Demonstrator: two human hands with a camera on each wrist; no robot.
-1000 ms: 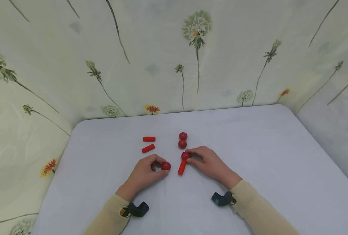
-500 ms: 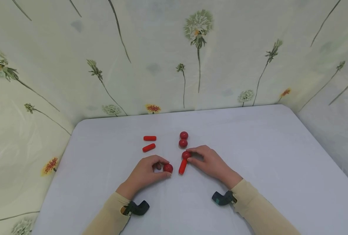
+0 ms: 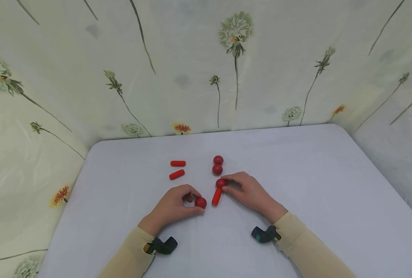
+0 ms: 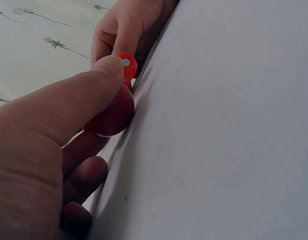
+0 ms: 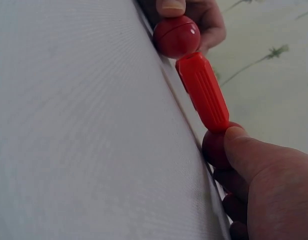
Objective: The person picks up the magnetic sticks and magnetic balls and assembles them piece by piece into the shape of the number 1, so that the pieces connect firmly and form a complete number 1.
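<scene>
Your left hand (image 3: 176,203) pinches a shiny, dark red round ball (image 3: 201,203) between thumb and fingers; your right hand (image 3: 247,191) pinches a second shiny, dark red round ball (image 3: 220,183), which touches the far end of a bright red, ridged stick (image 3: 217,197); that stick lies between your hands, its near end close to the left ball; just past your right fingers sit a third red ball (image 3: 217,169) and a fourth red ball (image 3: 218,160), close together; past your left hand lie a slanted red stick (image 3: 176,175) and a straight red stick (image 3: 177,163), apart; all rest on a white table (image 3: 314,173); both hands reach inward, thumbs nearest you.
</scene>
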